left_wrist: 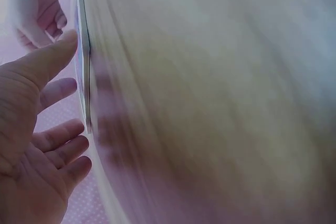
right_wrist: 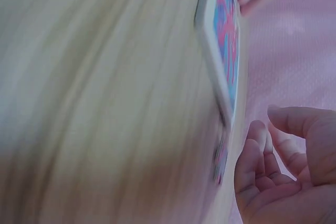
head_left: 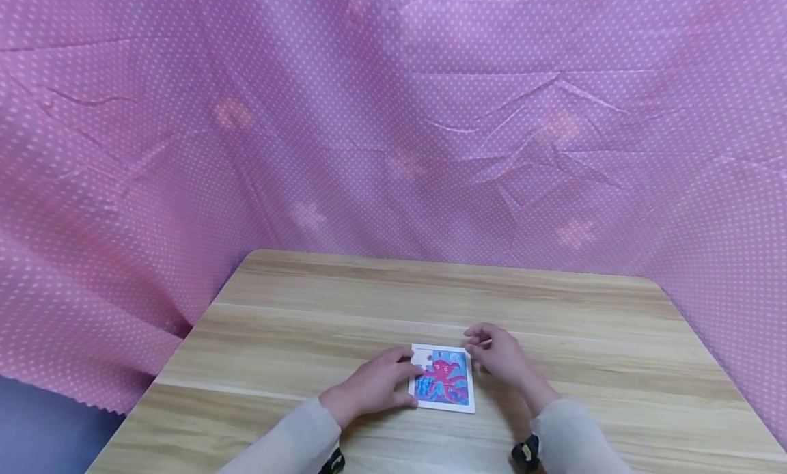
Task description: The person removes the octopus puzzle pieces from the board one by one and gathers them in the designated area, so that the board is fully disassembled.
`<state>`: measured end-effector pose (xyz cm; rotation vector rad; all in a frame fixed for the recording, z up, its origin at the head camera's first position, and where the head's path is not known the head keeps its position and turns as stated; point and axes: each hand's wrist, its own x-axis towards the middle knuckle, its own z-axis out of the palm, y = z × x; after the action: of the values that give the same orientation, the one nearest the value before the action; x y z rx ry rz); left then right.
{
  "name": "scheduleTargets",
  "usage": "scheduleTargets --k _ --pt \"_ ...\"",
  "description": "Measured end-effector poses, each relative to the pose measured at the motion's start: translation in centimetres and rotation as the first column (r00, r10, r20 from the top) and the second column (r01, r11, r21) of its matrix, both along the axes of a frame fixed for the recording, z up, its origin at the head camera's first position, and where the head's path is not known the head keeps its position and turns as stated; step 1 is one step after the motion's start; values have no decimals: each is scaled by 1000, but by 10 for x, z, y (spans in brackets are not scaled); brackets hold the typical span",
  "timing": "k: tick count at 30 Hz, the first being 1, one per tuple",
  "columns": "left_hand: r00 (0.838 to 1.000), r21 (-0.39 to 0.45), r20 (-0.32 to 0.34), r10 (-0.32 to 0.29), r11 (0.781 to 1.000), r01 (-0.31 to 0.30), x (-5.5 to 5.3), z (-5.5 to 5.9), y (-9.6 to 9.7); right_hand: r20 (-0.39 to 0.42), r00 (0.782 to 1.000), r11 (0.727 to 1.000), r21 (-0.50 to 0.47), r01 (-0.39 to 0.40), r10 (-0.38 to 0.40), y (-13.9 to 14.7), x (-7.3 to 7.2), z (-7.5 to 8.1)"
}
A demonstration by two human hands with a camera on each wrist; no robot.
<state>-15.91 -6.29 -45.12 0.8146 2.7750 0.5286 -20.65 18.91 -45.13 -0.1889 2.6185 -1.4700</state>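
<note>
A square jigsaw puzzle (head_left: 444, 382) with a white frame lies flat on the table, showing a pink octopus on blue. Its upper left part is a white patch (head_left: 421, 356). My left hand (head_left: 378, 384) rests at the puzzle's left side, thumb by the near left corner, a finger reaching over the picture; in the left wrist view its fingers are spread and fairly straight. Off the far right corner, my right hand (head_left: 498, 354) hovers with loosely bent fingers, and nothing shows in its grasp. A small multicoloured flat thing (right_wrist: 220, 161), blurred, lies beside the frame near this hand.
The wood-grain table (head_left: 295, 337) has rounded far corners. A pink dotted cloth (head_left: 393, 132) hangs behind it and along both sides. Dark bands (head_left: 525, 453) sit at both wrists, below light sleeves.
</note>
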Motion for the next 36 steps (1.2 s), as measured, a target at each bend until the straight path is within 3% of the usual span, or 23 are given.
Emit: scheduleTargets --k 6,15,21,28,36 --pt "998 -16 -41 -46 999 46 0 0 8 -11 998 998 31 -61 61 -19 2 4" --pt "984 -79 -145 -103 993 92 1 -4 18 -50 985 983 79 -164 168 -33 -1 -5" --pt "981 -96 -168 -102 992 86 1 -3 20 -28 973 964 144 -222 229 -36 -1 -6" --pt "974 -105 -196 -110 990 91 2 -4 20 -29 960 922 290 -257 277 -39 2 -3" --pt "972 -107 -206 -110 990 89 3 -6 19 -55 953 916 297 -270 299 -41 5 -2"
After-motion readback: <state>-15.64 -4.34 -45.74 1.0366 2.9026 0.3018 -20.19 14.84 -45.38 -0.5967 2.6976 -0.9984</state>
